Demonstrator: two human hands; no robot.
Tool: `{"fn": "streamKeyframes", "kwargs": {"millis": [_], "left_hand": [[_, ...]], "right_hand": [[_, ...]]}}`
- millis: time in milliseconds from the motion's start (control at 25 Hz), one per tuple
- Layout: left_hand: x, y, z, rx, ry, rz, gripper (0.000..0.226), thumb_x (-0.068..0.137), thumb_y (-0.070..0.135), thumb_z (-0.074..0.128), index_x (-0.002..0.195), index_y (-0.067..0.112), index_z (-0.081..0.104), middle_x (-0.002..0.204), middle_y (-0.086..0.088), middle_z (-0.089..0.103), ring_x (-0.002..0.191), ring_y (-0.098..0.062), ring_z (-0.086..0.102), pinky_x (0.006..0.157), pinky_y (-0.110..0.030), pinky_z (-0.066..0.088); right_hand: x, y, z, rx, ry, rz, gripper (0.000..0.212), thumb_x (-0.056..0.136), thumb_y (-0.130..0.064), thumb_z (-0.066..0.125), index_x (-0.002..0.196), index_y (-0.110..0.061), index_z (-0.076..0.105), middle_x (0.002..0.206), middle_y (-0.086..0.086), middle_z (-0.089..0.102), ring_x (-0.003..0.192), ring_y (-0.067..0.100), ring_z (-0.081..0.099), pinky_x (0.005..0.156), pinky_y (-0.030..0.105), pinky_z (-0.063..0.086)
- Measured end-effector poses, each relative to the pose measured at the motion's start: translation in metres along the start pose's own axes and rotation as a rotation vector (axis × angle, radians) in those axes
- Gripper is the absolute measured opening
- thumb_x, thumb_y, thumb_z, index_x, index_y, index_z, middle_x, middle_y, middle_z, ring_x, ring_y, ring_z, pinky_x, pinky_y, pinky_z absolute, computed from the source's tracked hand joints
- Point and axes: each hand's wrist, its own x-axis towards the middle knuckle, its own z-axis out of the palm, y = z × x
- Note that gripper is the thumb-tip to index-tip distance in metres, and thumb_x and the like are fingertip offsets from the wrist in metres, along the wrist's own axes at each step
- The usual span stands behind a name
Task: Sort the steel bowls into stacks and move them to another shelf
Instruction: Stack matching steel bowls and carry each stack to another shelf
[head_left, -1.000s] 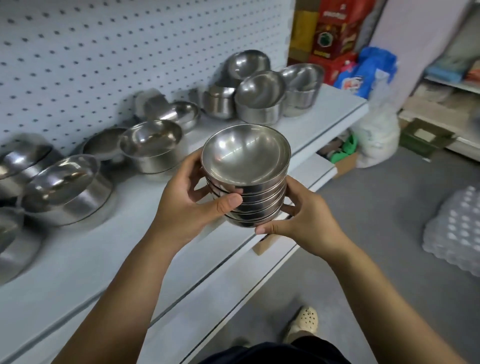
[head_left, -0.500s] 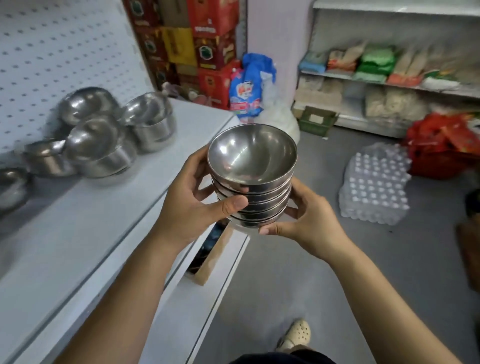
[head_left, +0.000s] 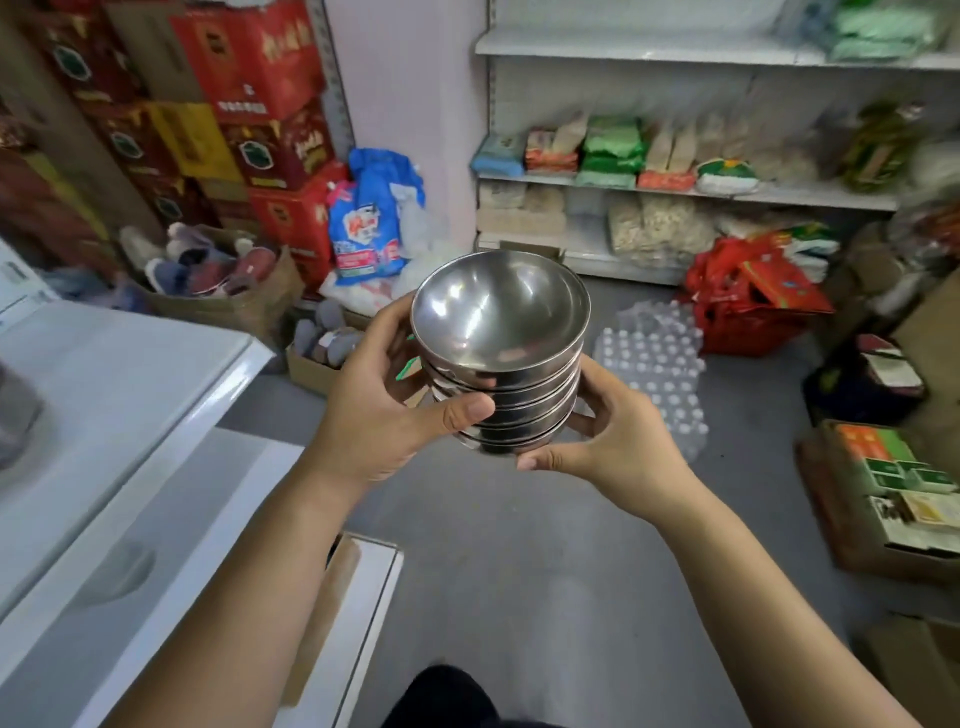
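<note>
A stack of several nested steel bowls (head_left: 501, 317) hangs in the air at the middle of the view, held between both hands. My left hand (head_left: 384, 400) grips the stack's left side, its thumb pressed across the front of the lower bowls. My right hand (head_left: 613, 436) cups the right side and bottom, thumb curled under the lowest bowl. The top bowl is empty and shiny. The white shelf (head_left: 119, 374) that held the other bowls lies at the left edge; a blurred steel bowl (head_left: 15, 415) shows at the far left.
A white shelving unit (head_left: 675, 192) with packaged goods stands ahead on the right. Stacked red cartons (head_left: 249, 104), a blue bag (head_left: 369, 218), a bottle pack (head_left: 654, 358), a red basket (head_left: 743, 306) and open boxes (head_left: 893, 493) crowd the grey floor.
My view has swung right, away from the bowl shelf toward the aisle and the far shelving. Both hands keep the same grip on the stack.
</note>
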Motion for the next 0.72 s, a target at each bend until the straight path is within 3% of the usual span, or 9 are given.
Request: {"fn": "streamKeyframes", "kwargs": {"millis": [160,360,720], "left_hand": [[0.072,-0.022,0.024,0.012,-0.063,0.012,0.098,0.057,0.043,0.098,0.142,0.025,0.051,0.141,0.002,0.063,0.133,-0.02,0.059,0.106,-0.036,0.052],[0.171,-0.056,0.034,0.029,-0.095,0.028,0.099,0.059,0.047,0.097,0.143,0.022,0.051,0.141,-0.004,0.062,0.129,-0.03,0.061,0.109,-0.054,0.049],[0.419,-0.09,0.002,0.053,-0.176,0.07,0.098,0.061,0.056,0.093,0.142,0.019,0.052,0.141,0.0,0.062,0.134,-0.024,0.057,0.109,-0.061,0.047]], "right_hand": [[0.043,0.021,-0.043,-0.022,0.041,0.029,0.096,0.056,-0.013,0.099,0.142,-0.02,0.056,0.129,-0.01,0.07,0.126,0.009,0.062,0.109,0.035,0.05],[0.124,0.046,-0.08,-0.018,0.098,0.024,0.094,0.056,-0.012,0.098,0.14,-0.017,0.057,0.127,-0.011,0.071,0.125,0.009,0.063,0.105,0.029,0.052],[0.351,0.078,-0.128,0.004,0.209,-0.025,0.097,0.055,-0.01,0.099,0.142,-0.016,0.056,0.129,-0.005,0.07,0.127,0.015,0.063,0.106,0.037,0.053]]}}
